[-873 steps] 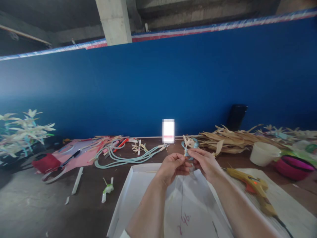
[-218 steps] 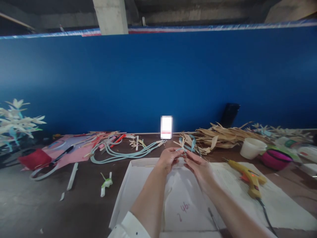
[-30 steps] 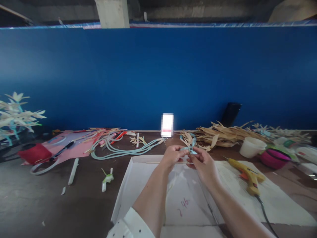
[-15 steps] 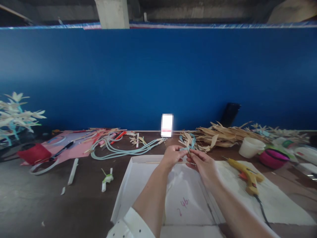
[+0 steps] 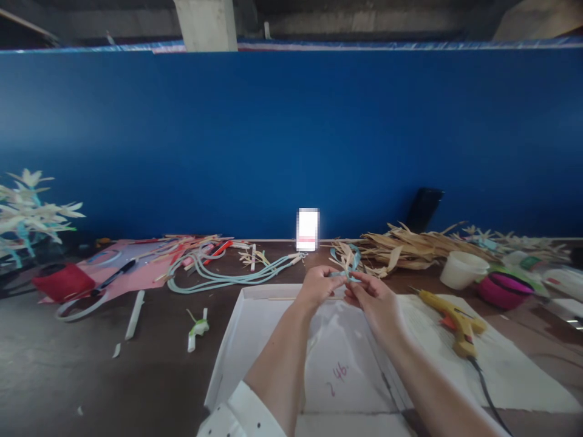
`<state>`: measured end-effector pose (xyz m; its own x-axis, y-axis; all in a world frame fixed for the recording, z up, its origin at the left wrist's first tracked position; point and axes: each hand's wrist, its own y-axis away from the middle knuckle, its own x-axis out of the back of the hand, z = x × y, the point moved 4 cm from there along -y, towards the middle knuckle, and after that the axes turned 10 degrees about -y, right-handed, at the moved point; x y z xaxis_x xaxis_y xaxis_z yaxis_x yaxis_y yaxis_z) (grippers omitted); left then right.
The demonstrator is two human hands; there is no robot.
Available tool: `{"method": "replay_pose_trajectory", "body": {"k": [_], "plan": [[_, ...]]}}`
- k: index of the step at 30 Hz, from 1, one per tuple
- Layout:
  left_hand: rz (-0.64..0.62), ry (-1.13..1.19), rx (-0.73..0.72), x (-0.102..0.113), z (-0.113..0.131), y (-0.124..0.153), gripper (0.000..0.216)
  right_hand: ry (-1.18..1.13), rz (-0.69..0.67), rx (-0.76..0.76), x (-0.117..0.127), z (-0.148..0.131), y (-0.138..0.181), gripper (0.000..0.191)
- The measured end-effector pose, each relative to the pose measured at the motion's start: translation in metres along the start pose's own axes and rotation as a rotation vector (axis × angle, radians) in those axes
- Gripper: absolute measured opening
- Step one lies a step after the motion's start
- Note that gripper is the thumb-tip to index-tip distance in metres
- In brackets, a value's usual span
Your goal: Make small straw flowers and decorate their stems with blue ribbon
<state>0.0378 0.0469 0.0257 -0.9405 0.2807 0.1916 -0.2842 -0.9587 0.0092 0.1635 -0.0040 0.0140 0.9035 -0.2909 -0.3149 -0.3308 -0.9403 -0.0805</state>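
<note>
Over the far part of a shallow white box lid (image 5: pixel 255 352), my two hands meet fingertip to fingertip. My left hand (image 5: pixel 316 288) pinches a thin light-blue strip (image 5: pixel 348 276) between thumb and fingers. Close beside it, my right hand (image 5: pixel 373 295) is closed on the same strip with thumb and forefinger. Pale dried-husk petals (image 5: pixel 345 255) show just beyond the fingertips; whether they are joined to the strip I cannot tell. A thin stick (image 5: pixel 282 298) lies across the lid's far end, partly hidden behind my left hand.
A yellow glue gun (image 5: pixel 455 321) lies on paper at right, near a white cup (image 5: pixel 462 270) and magenta bowl (image 5: pixel 505 289). Dried husks (image 5: pixel 419 247) are heaped behind. Light-blue tubes (image 5: pixel 228 280), pink sheets (image 5: pixel 132 267) and a red roll (image 5: pixel 64 282) are at left.
My right hand's fingers have shifted slightly along the light-blue strip, and more blue shows between the fingertips. My left hand has hardly moved.
</note>
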Motion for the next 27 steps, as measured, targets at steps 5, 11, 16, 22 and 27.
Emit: {"method": "replay_pose_trajectory", "body": {"k": [5, 11, 16, 22, 27], "plan": [[-0.004, -0.012, -0.006, -0.0004, 0.0031, 0.0010, 0.026, 0.012, 0.028, 0.003, 0.0002, -0.0025, 0.0012, 0.042], [-0.007, -0.028, -0.050, -0.0015, -0.0018, -0.0018, 0.028, 0.025, 0.038, 0.012, 0.0011, -0.0024, 0.0007, 0.040], [-0.009, -0.033, -0.073, -0.0020, -0.0019, -0.0014, 0.031, 0.037, 0.053, 0.017, 0.0002, -0.0036, 0.0015, 0.033], [0.049, -0.076, -0.101, -0.0005, 0.0011, -0.0009, 0.029, 0.028, 0.027, -0.008, -0.0015, -0.0032, 0.0040, 0.027], [0.035, -0.055, -0.117, -0.0019, 0.0017, -0.0013, 0.027, -0.053, 0.089, -0.103, -0.0049, -0.0075, 0.0062, 0.030]]}}
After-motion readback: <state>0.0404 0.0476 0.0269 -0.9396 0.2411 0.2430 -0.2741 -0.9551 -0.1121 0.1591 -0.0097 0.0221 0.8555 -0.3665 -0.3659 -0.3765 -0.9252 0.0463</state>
